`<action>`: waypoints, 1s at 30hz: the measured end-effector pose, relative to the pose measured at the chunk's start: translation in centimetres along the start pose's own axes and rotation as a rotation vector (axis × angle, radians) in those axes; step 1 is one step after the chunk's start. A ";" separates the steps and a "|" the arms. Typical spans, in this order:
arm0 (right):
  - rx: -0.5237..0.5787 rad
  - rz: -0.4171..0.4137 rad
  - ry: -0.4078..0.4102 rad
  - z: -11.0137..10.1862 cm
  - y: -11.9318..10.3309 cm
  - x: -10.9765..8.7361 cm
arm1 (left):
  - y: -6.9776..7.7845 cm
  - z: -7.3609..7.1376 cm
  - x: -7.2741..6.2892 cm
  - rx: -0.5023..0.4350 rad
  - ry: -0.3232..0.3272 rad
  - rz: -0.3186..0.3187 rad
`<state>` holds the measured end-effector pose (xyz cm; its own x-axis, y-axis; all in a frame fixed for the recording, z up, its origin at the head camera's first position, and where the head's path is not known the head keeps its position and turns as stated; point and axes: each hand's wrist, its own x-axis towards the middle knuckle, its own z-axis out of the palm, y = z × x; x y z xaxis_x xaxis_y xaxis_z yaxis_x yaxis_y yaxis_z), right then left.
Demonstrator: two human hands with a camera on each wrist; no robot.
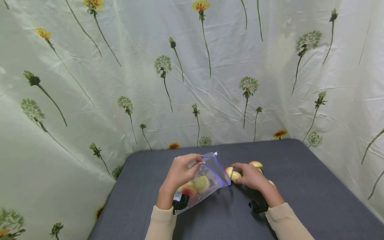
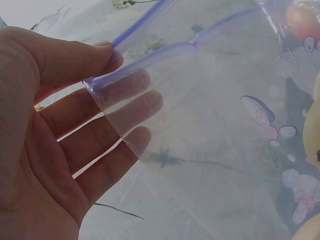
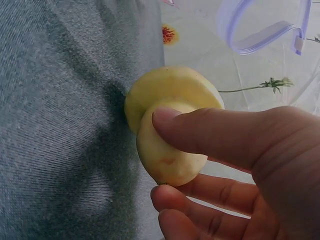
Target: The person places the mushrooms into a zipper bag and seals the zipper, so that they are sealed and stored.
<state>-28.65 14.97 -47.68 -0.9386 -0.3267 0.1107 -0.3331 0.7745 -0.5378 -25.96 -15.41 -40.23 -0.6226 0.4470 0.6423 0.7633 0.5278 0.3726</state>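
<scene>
My left hand [image 1: 183, 170] pinches the upper rim of a clear zip bag [image 2: 210, 125] with a purple seal between thumb and forefinger. Its other fingers lie behind the film in the left wrist view. The bag's mouth gapes toward the right, and yellow and red apple pieces [image 1: 201, 183] lie inside. My right hand [image 1: 251, 176], just right of the mouth, grips a pale apple piece [image 3: 167, 150] with the thumb across it. A second apple piece [image 3: 170, 82] lies against it, on its far side; whether the fingers also hold this one, I cannot tell.
More apple pieces [image 1: 256, 164] lie behind and beside the right hand, partly hidden by it. The dark grey table [image 1: 141, 186] extends around the bag. A pale curtain [image 1: 144, 83] with dandelion prints hangs behind the table and along its sides.
</scene>
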 end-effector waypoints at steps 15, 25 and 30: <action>0.011 0.009 0.024 -1.2 -0.6 -0.5 | 0.0 0.1 0.1 -0.002 -0.004 0.015; -0.033 -0.028 0.059 -2.3 -1.0 -0.7 | 0.0 0.2 0.1 0.009 -0.010 0.012; -0.024 -0.037 0.069 -3.1 -1.4 -0.9 | 0.1 0.3 0.1 0.022 -0.017 0.008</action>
<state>-27.59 15.91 -44.44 -0.9292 -0.3182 0.1878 -0.3691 0.7755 -0.5121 -26.03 -15.05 -40.33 -0.6196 0.4629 0.6339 0.7643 0.5398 0.3528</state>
